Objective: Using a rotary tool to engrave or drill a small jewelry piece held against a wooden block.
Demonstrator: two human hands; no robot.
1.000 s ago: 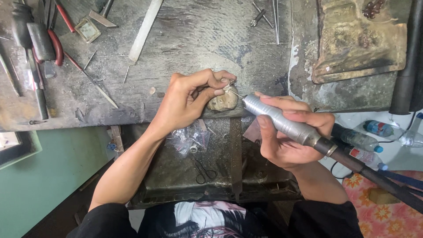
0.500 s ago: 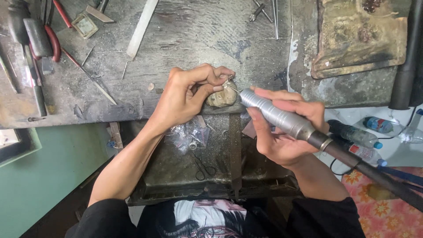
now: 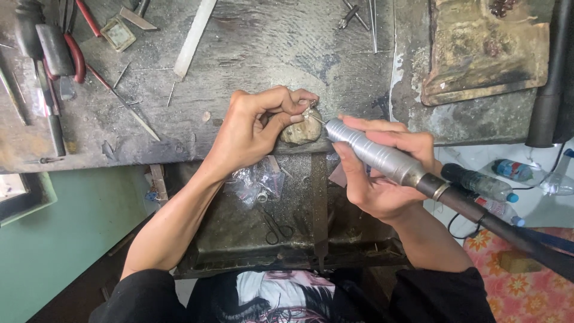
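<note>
While the left hand [image 3: 257,128] pinches a tiny metal piece [image 3: 311,111] on the stone-like block [image 3: 301,130] at the bench's [image 3: 269,54] front edge, right hand [image 3: 382,173] wraps the rotary handpiece [image 3: 373,152]. Piece looks light, slippery, prob. fragile; grip w/ fingertips.

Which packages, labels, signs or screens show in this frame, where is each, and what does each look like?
Clear plastic bottle with a blue label and blue cap: lying on the pale floor at right, label text too small to tell.
Dark bottle with a blue cap: lying on its side, just right of the right hand.
Crumpled clear plastic bag: in the dark metal tray under the bench, below the left hand.
No signs or screens.
</note>
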